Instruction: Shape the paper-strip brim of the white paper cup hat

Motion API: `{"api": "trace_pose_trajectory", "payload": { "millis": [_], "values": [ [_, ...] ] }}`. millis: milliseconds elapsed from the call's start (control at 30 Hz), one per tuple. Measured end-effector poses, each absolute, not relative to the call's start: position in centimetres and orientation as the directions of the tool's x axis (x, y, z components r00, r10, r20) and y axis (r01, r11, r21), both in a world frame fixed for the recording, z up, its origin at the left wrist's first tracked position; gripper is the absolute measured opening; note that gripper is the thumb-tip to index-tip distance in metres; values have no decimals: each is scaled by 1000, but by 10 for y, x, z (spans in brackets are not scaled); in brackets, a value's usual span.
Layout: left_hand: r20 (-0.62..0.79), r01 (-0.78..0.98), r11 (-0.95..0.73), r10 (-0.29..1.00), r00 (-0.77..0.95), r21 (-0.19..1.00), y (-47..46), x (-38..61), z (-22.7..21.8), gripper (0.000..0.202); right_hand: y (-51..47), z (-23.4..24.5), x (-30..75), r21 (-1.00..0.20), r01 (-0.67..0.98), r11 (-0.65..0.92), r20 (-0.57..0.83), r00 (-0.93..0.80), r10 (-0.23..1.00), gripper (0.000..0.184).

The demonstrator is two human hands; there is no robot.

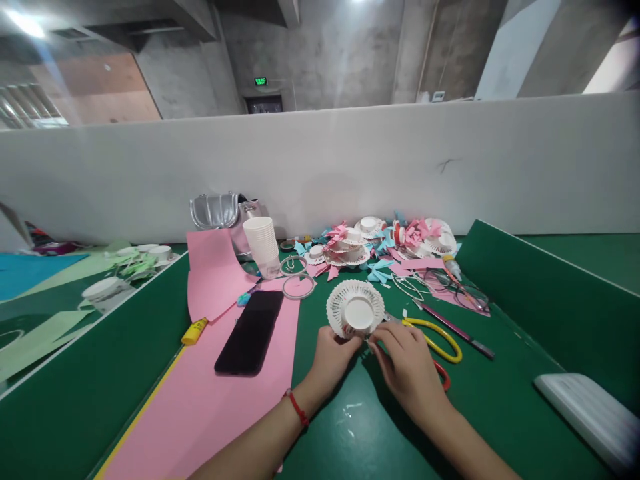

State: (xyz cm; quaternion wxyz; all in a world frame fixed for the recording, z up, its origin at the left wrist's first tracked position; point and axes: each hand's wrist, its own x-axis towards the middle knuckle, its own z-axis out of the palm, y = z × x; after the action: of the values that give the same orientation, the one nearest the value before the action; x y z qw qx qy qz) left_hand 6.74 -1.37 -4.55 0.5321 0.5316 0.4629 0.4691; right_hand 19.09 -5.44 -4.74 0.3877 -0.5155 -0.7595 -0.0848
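Observation:
A white paper cup (359,312), cut into strips that fan out round its base, is between my two hands above the green table. My left hand (331,360) is closed on its near left rim, thumb along the lower edge. At the near right rim, my right hand (405,363) pinches the edge with thumb and fingertips. What lies under those fingertips is hidden. Scissors with a yellow and a red handle (447,339) lie on the table, partly behind my right hand.
A black phone (250,333) lies on pink paper (200,400) at left. Stacked paper cups (262,240), tape rings (299,287) and a silver bag (215,211) stand behind. Cut cups with pink and blue paper (347,250) pile up at back. A purple pen (450,323) lies right; green dividers (550,300) flank the table.

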Motion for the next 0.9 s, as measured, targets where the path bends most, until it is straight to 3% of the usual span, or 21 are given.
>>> {"api": "trace_pose_trajectory", "payload": {
  "millis": [233, 367, 500, 633, 700, 900],
  "values": [
    [66, 23, -72, 975, 213, 997, -16, 69, -44, 12, -56, -46, 192, -358, 866, 350, 616, -62, 785, 13],
    [69, -11, -68, 967, 246, 998, -17, 69, -40, 14, -54, -49, 192, -487, 810, 327, 619, 56, 784, 11],
    [62, -26, -57, 964, 260, 998, -18, 69, -38, 14, -50, -49, 194, -723, 613, 318, 511, 166, 843, 11],
    [32, -38, -22, 960, 277, 999, -19, 68, -38, 17, -47, -45, 198, -951, 286, 119, 169, 156, 973, 17],
    [10, -53, 5, 958, 285, 999, -19, 67, -38, 17, -46, -42, 199, -981, 186, 52, 86, 180, 980, 19],
    [9, -76, 18, 943, 333, 997, -19, 66, -41, 18, -47, -37, 198, -993, 108, 41, 68, 265, 962, 18]
  ]
}}
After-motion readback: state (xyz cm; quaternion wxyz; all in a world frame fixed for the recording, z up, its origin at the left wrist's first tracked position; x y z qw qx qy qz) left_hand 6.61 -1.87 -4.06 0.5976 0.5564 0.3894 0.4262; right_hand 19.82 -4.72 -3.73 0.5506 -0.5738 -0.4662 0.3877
